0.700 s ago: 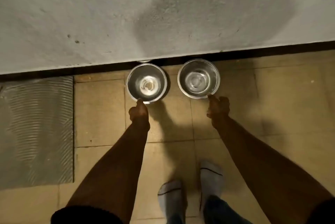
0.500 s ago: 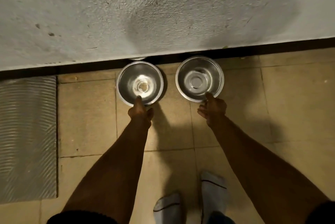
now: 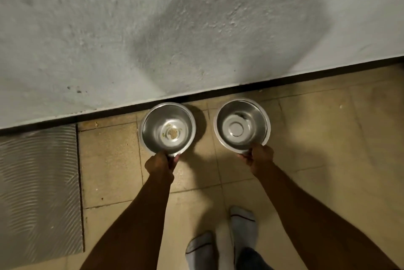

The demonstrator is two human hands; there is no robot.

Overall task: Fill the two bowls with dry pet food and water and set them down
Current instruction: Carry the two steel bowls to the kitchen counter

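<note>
Two steel bowls are side by side at the foot of the wall. The left bowl [image 3: 168,128] has only a few brown crumbs at its bottom. My left hand [image 3: 160,164] pinches its near rim, thumb inside. The right bowl [image 3: 241,125] looks bare inside. My right hand [image 3: 258,157] grips its near rim the same way. Both bowls look slightly lifted or tilted toward me; I cannot tell whether they touch the floor.
A rough grey wall [image 3: 153,29] rises right behind the bowls. A grey ribbed mat [image 3: 37,193] lies on the tiled floor [image 3: 109,171] to the left. My two socked feet [image 3: 220,241] stand below the bowls.
Both hands have closed on the near rims of the bowls; earlier the fingers only reached and touched them. The bowls have shifted a little toward me.
</note>
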